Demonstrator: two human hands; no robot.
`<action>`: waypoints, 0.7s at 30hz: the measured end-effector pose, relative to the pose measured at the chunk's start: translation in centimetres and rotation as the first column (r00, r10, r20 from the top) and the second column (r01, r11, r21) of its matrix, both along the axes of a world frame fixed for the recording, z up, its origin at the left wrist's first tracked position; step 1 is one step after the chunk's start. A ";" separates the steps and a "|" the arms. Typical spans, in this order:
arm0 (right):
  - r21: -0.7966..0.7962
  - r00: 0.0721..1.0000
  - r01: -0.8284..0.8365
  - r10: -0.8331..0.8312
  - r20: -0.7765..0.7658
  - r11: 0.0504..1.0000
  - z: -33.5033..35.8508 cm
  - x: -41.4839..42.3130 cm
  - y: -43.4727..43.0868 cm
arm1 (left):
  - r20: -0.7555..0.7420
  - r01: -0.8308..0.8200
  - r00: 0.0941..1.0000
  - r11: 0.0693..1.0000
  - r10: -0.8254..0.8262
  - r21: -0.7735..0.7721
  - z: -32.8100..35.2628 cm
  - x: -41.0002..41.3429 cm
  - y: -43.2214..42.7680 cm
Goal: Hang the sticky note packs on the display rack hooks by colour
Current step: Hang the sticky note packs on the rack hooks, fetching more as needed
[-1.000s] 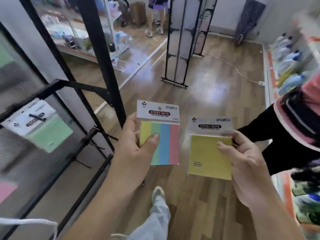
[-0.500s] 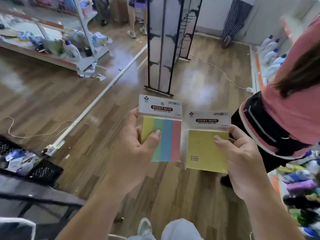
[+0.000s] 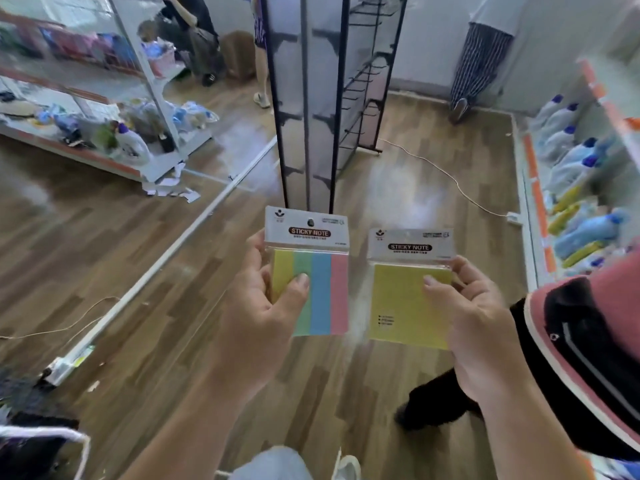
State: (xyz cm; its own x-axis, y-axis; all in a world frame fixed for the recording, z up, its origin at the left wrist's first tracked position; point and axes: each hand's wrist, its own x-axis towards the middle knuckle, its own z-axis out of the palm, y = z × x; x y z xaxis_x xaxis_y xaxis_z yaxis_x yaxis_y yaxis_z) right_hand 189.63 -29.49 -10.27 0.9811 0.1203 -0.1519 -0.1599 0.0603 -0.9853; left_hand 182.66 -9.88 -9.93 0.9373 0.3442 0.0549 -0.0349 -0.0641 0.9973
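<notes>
My left hand (image 3: 258, 317) grips a striped sticky note pack (image 3: 322, 289) with yellow, green, blue and pink bands, thumb pressed on its front. My right hand (image 3: 474, 327) holds a plain yellow sticky note pack (image 3: 401, 306) by its right edge. Both packs are upright, side by side at chest height, each with a white "STICKY NOTE" header card. A black display rack (image 3: 308, 98) with rows of hooks stands on the wooden floor straight ahead, beyond the packs.
A person in a pink and black top (image 3: 588, 344) stands close on my right. Shelves of bottles (image 3: 571, 174) line the right wall. A low shelf with goods (image 3: 104, 140) sits at the left. A white cable (image 3: 450, 181) crosses the floor. Other people stand at the back.
The view has swung right, away from the near rack with a green pack on it; that rack has left the view. Both hands keep holding their packs, now slightly farther apart.
</notes>
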 end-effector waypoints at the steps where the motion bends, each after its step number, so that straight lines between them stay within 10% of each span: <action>1: -0.001 1.000 -0.004 0.004 0.005 1.000 0.1 1.9 -0.2 | 0.000 -0.006 1.000 1.000 0.006 0.001 0.0 1.8 -0.1; 21: 0.011 0.985 0.127 -0.127 0.113 0.992 2.3 44.0 3.2 | 0.171 -0.036 0.985 0.986 0.009 0.161 2.7 47.9 4.6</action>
State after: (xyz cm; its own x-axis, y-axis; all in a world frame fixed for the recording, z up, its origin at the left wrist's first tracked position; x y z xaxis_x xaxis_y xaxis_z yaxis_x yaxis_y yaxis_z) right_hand 233.60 -26.31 -7.98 0.9992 -0.0059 -0.0392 -0.0386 0.0768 -0.9963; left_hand 230.59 -5.29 -7.22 0.9017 0.3384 0.2690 -0.1988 -0.2281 0.9531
